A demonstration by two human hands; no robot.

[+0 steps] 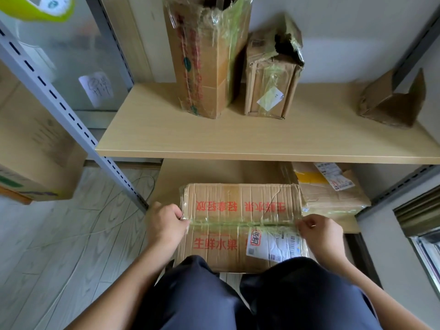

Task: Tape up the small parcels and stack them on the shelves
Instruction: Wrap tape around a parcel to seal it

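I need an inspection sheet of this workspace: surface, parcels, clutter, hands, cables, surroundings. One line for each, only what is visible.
Surface: wooden upper shelf above a lower shelf.
Job's things: red-lettered parcel lying flat, tape strip along its seam.
Clutter: tall carton, torn box and open box on the upper shelf; labelled parcel below.
Hands: left hand and right hand pinch the tape ends.
Cables: thin cable on the floor.
Surroundings: metal upright, frosted panel.

Two bare forearms, no sleeves in view. Left hand (166,225) and right hand (319,231) bare: no gloves, rings, watch. Legs (262,301) in dark navy trousers, smooth plain fabric, slight creases at knees.
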